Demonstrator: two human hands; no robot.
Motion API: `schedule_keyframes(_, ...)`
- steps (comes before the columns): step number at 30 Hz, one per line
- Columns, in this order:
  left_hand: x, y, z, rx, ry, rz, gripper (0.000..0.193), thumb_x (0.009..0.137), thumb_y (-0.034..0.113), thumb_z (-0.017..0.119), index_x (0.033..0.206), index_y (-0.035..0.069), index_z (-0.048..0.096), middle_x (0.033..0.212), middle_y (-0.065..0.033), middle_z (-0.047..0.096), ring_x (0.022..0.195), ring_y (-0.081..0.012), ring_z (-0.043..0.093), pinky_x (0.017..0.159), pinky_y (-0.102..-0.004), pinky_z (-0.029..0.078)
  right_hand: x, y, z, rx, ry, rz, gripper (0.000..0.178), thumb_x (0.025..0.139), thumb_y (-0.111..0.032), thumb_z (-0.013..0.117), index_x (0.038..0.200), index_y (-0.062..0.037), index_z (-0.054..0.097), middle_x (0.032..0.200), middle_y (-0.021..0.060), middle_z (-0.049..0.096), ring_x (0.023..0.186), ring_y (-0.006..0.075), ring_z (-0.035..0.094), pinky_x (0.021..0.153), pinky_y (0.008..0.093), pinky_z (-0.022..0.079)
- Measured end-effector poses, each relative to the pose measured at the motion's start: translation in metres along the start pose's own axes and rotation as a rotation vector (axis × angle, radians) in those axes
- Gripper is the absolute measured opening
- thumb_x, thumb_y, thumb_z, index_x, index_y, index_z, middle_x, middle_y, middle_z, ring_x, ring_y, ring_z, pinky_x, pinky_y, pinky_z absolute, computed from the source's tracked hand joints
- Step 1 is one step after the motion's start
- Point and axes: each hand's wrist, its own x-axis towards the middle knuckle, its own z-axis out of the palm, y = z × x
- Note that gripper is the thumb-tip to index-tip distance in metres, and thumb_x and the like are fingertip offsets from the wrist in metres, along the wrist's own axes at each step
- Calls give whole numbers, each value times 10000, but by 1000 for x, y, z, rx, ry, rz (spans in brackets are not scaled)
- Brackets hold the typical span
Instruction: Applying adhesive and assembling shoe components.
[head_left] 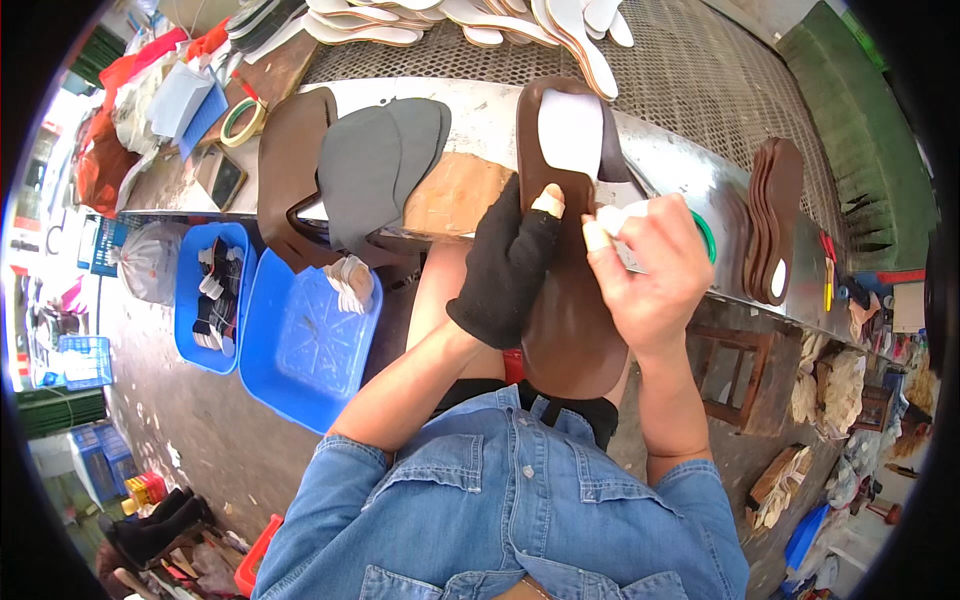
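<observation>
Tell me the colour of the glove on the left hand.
The glove is plain black, showing best in the head view.

Left forearm (pixel 405 388): bare, slanting up toward the right
Left grip (pixel 503 268): inside a black glove (pixel 487 295), left thumb (pixel 549 202) poking out at the tip
Right forearm (pixel 673 405): bare, nearly upright
Right grip (pixel 657 275): ungloved, fingers (pixel 663 222) curled inward, right thumb (pixel 601 250) pointing up and left
Spacing: thumbs near each other

Floor (pixel 170 420): we see scuffed grey.
Mesh (pixel 690 85): we find it along the far edge of the bench (pixel 690 170).
Light: bright glare beyond the bench's left edge.
</observation>
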Motion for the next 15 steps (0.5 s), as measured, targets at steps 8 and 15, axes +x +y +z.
schedule_keyframes(8,10,-10,-1,294,91,186,375,964,312,461,1062,-41,540,832,-157,628,764,-168,584,659,-338,458,-5,-6,9,-11,83,73,169,680,10,732,713,-13,568,661,61,513,548,175,505,484,277,401)
schedule_keyframes(15,9,-18,-18,-126,37,-69,273,924,174,484,1111,-25,481,914,-44,575,816,-112,529,707,-295,456,-10,-6,17,133,-153,-12,125,682,40,705,750,6,605,696,68,538,599,182,538,535,299,420)
